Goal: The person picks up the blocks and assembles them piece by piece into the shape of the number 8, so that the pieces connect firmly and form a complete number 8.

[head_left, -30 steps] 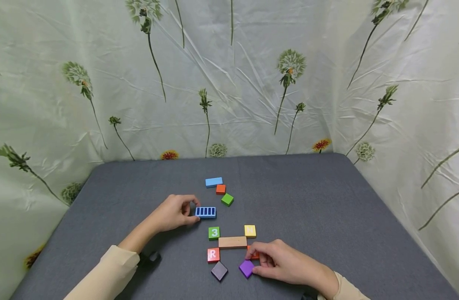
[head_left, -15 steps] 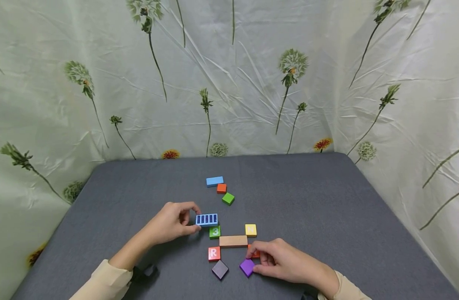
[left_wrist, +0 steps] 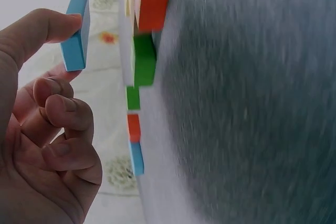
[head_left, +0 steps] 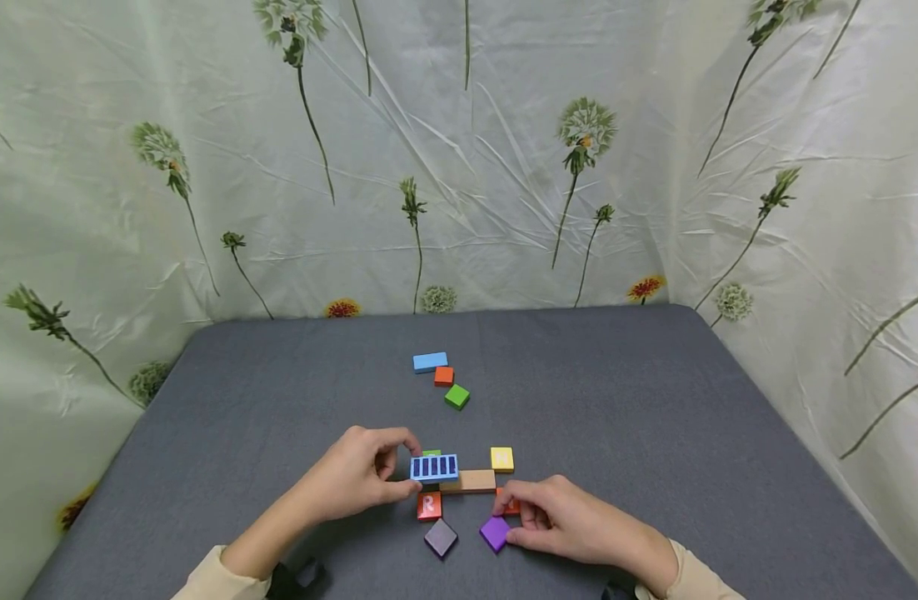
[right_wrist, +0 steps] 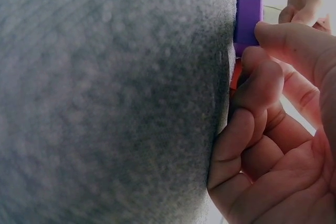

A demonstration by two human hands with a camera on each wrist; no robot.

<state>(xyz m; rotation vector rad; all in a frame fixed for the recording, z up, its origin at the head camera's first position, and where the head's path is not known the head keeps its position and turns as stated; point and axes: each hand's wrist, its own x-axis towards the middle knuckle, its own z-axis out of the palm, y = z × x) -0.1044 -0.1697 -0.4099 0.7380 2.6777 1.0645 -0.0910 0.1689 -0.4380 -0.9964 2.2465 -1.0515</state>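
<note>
While your left hand (head_left: 360, 468) pinches one raised striped block (head_left: 433, 468), your right hand (head_left: 555, 521) grips one purple block (head_left: 494, 534).
Well beyond your left hand: one blue block (head_left: 430, 362), one red block (head_left: 444, 377), one green block (head_left: 456, 397); between your hands: one wooden bar (head_left: 477, 481).

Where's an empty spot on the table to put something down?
The big bare patch on the grey table is right of the far green block and yellow tile. Another lies left of the plain blue block. It's crowded around the wooden block: R tile, purple block, left hand, striped block, right hand.
</note>
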